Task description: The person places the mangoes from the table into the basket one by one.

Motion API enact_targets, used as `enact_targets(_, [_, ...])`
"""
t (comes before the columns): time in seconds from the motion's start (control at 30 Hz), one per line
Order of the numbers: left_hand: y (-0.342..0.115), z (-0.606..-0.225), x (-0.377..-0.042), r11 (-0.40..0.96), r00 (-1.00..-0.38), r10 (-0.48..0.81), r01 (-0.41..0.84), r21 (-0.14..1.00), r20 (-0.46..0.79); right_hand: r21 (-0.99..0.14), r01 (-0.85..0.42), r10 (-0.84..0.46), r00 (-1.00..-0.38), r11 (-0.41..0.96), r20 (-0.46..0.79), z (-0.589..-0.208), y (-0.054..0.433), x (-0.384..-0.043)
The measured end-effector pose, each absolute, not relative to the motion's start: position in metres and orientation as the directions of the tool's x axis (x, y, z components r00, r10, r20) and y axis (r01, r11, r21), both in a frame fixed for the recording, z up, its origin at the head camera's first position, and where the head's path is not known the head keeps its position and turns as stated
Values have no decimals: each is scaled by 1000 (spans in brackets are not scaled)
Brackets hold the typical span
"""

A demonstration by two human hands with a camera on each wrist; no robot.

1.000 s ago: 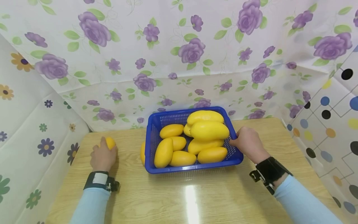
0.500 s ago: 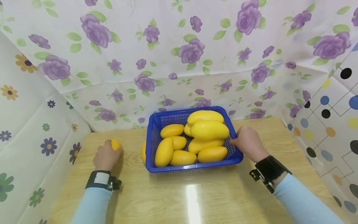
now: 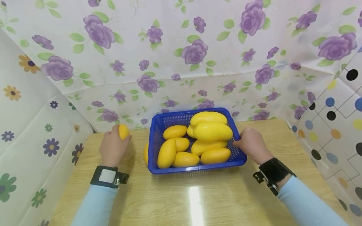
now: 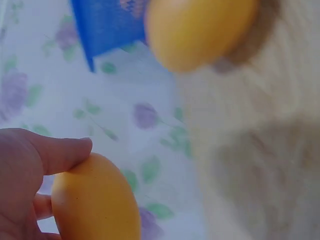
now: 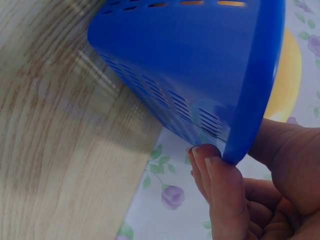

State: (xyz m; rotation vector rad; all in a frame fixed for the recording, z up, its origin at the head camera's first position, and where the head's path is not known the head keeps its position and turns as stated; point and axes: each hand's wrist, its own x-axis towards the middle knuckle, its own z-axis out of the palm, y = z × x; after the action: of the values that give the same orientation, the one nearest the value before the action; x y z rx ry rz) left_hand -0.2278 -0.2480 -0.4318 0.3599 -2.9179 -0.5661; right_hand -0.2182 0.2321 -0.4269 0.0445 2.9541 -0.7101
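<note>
My left hand (image 3: 113, 147) grips a yellow-orange mango (image 3: 123, 131) to the left of the basket; in the left wrist view the thumb presses on one side of this mango (image 4: 97, 202), lifted off the table. A blue plastic basket (image 3: 195, 169) holds several mangoes, some orange-yellow like this one (image 3: 167, 153), others larger and brighter yellow (image 3: 212, 131). My right hand (image 3: 251, 142) pinches the basket's right rim, thumb inside and fingers outside, as the right wrist view shows on the blue wall (image 5: 180, 65). Another mango (image 3: 145, 153) lies on the table against the basket's left side, partly hidden.
The wooden table (image 3: 158, 197) carries the basket near its back edge. Behind rises a white curtain with purple flowers (image 3: 195, 53). Patterned sheets stand at the left (image 3: 31, 135) and right (image 3: 336, 135). A light glare lies on the table front.
My left hand has lifted the mango off the table and moved it up and to the right, nearer the basket. The right hand stays on the basket rim.
</note>
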Motion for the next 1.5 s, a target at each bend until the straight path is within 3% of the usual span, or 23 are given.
enact_targets(0.23, [-208, -406, -234, 899, -939, -206, -70, 432, 277, -452, 49, 2, -995, 891, -104, -428, 233, -218])
enact_targets(0.53, [-163, -393, -243, 853, -934, -91, 105, 511, 344, -445, 47, 4, -995, 894, -98, -427, 232, -217])
enact_targets(0.87, [-113, -392, -253, 840, -962, 59, 191, 508, 265, -443, 57, 13, -995, 895, -101, -427, 231, -218])
enact_targets(1.23, [-88, -410, -268, 897, -977, 145, 196, 396, 154, -445, 72, 27, -994, 893, -106, -429, 231, -218])
enact_targets(1.5, [-78, -415, -269, 916, -981, 195, 185, 357, 7, -448, 65, 19, -994, 892, -106, -429, 232, -219])
